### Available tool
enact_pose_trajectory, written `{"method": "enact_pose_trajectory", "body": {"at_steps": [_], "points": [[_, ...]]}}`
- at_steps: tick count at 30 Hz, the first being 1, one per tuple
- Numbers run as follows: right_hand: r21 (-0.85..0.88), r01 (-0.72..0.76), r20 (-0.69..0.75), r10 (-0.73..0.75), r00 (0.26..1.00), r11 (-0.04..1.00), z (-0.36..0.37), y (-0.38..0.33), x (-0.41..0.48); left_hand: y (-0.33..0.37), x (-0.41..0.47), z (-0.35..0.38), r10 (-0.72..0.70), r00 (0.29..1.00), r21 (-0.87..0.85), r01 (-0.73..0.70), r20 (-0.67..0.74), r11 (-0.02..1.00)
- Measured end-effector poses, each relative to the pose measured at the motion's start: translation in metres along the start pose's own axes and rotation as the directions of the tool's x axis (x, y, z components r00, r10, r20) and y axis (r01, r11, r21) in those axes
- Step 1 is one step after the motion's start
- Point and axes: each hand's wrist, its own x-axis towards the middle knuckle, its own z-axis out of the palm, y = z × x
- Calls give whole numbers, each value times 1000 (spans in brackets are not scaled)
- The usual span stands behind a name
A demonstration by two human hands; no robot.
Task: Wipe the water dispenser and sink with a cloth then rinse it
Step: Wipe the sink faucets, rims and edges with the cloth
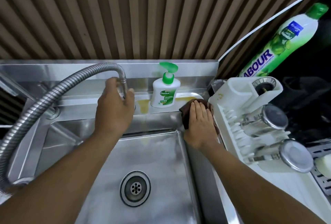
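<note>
Left hand [114,105]: fingers curled round flexible tap hose [53,94] tip, sink [157,154] back edge. Right hand [198,121]: fingers straight, together, pressing brown cloth [186,114] flat, back right corner, just beside dish rack [231,87].

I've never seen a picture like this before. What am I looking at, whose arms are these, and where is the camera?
There is no machine here: a person wears one wide-angle camera on the head, looking down, so the two arms are their own. Below them is a steel sink with a round drain. The left hand grips the end of a flexible metal hose. The right hand lies flat on a brown cloth, pressing it on the sink's rim beside a white dish rack that holds glasses. A Dettol soap pump bottle stands on the ledge between the hands, with yellowish stains beside it. A green-capped dish liquid bottle stands at the far right.
</note>
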Motion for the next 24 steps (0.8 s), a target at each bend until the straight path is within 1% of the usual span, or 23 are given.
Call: {"method": "enact_pose_trajectory", "body": {"at_steps": [2, 4, 6, 7, 8, 11, 14, 17, 19, 22, 24], "points": [[-16, -43, -76, 42, 996, 999, -2, -2, -9, 9, -24, -1, 59, 991, 2, -59, -119, 998], [-6, -138, -109, 136, 985, 990, -3, -10, -19, 21, -44, 1, 165, 975, -18, -170, -150, 985], [33, -217, -104, 220, 970, 976, 0, -19, -24, 33, -46, 11, 240, 965, 7, -241, -104, 970], [56, -250, -86, 254, 963, 967, 4, -24, -23, 39, -41, 18, 245, 968, 19, -244, -62, 970], [75, -282, -64, 287, 956, 957, 7, -29, -19, 46, -33, 25, 227, 974, 36, -226, -9, 973], [125, -359, 10, 361, 933, 925, 4, -41, -2, 61, -2, 47, 115, 979, 125, -136, 166, 983], [137, -359, 46, 356, 933, 923, 3, -47, 17, 59, 22, 64, 51, 964, 207, -107, 261, 972], [94, -355, -18, 358, 933, 930, 8, -43, 27, 51, 34, 71, 52, 949, 256, -137, 312, 957], [67, -335, -67, 339, 938, 940, 16, -40, 26, 48, 34, 68, 72, 940, 235, -157, 334, 959], [54, -281, -65, 284, 957, 958, 20, -34, 22, 43, 27, 58, 97, 939, 210, -172, 329, 962], [33, -271, -64, 273, 960, 962, 22, -32, 21, 40, 20, 47, 90, 943, 196, -159, 322, 968]]}}
